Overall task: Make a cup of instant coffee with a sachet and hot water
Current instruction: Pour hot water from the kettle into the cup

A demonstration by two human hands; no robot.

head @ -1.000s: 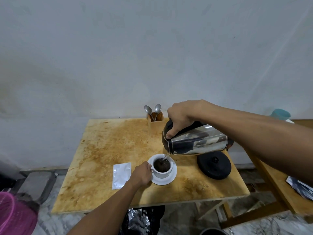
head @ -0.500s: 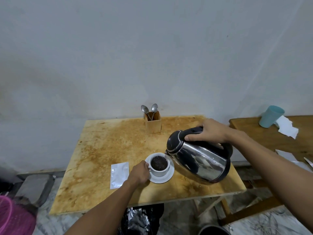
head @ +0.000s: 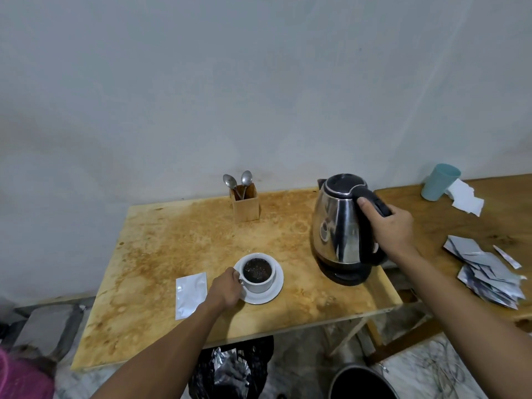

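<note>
A white cup (head: 260, 283) filled with dark coffee stands on a white saucer (head: 276, 292) near the front of the stained wooden table (head: 172, 249). My left hand (head: 226, 289) grips the cup's handle from the left. A steel kettle (head: 338, 226) with a black lid stands upright on its black base (head: 345, 275) at the table's right. My right hand (head: 391, 228) is closed around the kettle's black handle. A silver sachet (head: 190, 295) lies flat, left of my left hand.
A wooden holder (head: 245, 207) with two spoons stands at the table's back edge. On a second table to the right are a teal cup (head: 440, 182), white paper and a pile of silver sachets (head: 489, 275). Below the table sit a black bag and a dark bucket (head: 359, 383).
The kettle went from tilted and pouring over the cup to upright on its base at the right. My left hand stayed on the cup. The cup holds more liquid.
</note>
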